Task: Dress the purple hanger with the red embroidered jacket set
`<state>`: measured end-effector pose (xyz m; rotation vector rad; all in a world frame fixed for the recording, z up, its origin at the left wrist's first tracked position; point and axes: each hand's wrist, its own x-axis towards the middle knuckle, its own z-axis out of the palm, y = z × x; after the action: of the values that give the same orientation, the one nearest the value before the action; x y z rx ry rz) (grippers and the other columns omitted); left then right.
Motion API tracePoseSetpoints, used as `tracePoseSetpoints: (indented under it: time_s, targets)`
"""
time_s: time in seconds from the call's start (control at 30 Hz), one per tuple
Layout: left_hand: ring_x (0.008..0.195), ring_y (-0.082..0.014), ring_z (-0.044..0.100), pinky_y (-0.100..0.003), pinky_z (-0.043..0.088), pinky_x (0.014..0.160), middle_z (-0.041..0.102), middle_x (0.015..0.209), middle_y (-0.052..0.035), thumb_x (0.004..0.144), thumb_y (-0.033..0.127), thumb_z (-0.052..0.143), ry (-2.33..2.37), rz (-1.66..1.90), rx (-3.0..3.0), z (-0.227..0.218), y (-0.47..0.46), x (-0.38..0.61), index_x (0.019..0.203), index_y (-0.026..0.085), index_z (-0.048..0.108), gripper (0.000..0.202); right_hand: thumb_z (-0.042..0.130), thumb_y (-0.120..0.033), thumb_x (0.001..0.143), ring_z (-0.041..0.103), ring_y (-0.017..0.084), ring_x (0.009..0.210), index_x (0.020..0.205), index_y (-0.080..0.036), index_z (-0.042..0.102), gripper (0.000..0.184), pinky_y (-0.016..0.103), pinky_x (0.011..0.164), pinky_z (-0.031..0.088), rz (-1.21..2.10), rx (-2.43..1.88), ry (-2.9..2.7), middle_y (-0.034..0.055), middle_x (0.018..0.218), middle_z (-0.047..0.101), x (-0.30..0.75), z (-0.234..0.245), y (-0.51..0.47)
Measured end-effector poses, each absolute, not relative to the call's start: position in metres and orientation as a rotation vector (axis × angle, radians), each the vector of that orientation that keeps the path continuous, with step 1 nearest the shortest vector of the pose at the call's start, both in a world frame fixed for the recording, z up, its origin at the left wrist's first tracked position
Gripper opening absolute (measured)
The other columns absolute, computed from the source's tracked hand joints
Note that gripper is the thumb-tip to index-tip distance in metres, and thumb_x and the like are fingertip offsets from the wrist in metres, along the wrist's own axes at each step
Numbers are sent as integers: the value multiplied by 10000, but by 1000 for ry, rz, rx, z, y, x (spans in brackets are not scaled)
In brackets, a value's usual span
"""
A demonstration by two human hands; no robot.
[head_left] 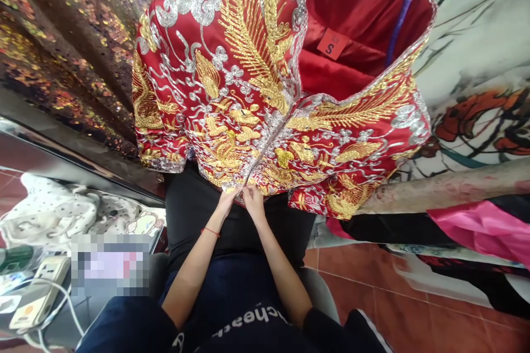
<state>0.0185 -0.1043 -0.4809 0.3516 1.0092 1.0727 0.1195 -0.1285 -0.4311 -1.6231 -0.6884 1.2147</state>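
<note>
A red jacket with dense gold and silver embroidery hangs before me on a purple hanger. Its collar is spread, showing the red lining and a label marked S. The two front edges meet in a slanting line down the middle. At the lower end of that line my left hand pinches the jacket's edge, a red cord round its wrist. Close beside it, my right hand is closed on the other front edge. Whatever fastening lies between the fingertips is too small to make out.
Sequined fabric drapes at the left. Below it a dark surface bears white spotted cloth, a power strip with cables and a pixelated area. On the right are a painted backdrop, pink cloth and red floor tiles.
</note>
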Motion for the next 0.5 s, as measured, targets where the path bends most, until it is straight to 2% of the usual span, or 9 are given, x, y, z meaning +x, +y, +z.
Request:
tracePoseSetpoints:
  time_s: [0.13, 0.27, 0.4, 0.5]
  targets:
    - [870, -213, 718, -337, 526, 893, 746, 770, -45, 506, 293, 952, 1055, 1078, 389, -480, -105, 17, 806, 132, 734, 405, 620, -419, 727, 415, 86, 397, 576, -213, 556, 264, 227, 415, 339, 1344, -1572, -579, -36, 467, 525, 110, -431, -122]
    - [835, -193, 708, -302, 525, 860, 746, 755, -32, 514, 309, 948, 1108, 1115, 428, -477, -105, 18, 741, 141, 733, 354, 612, -399, 689, 410, 72, 392, 559, -202, 554, 243, 212, 401, 310, 1366, -1526, -487, -33, 455, 522, 107, -423, -115]
    - [761, -193, 700, -312, 535, 801, 740, 720, -37, 545, 296, 935, 1133, 1123, 456, -475, -107, 21, 724, 135, 735, 313, 612, -389, 682, 392, 62, 379, 563, -202, 546, 232, 207, 395, 287, 1349, -1497, -454, -42, 453, 511, 105, -411, -116]
    - [825, -214, 712, -331, 535, 847, 753, 765, -52, 560, 287, 924, 1152, 1152, 464, -475, -107, 22, 753, 136, 739, 308, 601, -395, 720, 366, 55, 381, 570, -206, 524, 253, 206, 396, 273, 1325, -1462, -482, -51, 454, 489, 106, -390, -116]
